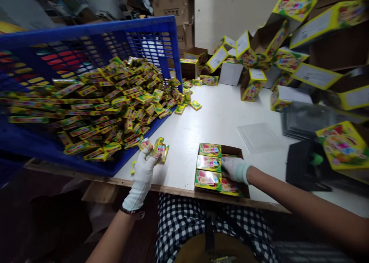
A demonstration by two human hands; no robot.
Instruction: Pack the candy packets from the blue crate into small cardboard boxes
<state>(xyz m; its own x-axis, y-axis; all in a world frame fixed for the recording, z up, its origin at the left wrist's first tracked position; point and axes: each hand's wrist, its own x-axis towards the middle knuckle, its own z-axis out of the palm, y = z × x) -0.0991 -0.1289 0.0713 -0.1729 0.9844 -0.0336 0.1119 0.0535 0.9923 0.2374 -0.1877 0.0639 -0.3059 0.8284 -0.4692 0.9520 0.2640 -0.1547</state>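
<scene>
My left hand [144, 168], in a white glove with bare fingertips, is closed around a few small yellow-green candy boxes [159, 147] just above the table's front edge. My right hand [232, 168], gloved the same way, reaches down into an open display carton [243, 190]. Its fingers are hidden inside, beside the packs. Small boxes [209, 163] printed "TWINS" stand in a row along the carton's left side, and more lie lower on the right. To the left, a tilted blue plastic crate [174, 44] holds a big heap of the same small boxes [123, 101].
A few loose small boxes [195, 105] lie by the crate's corner. A clear plastic lid [257, 137] rests on the white table [213, 113], near a stack of clear lids [308, 119]. Printed cartons [253, 84] pile up at the back right. A black holder [305, 167] stands at right.
</scene>
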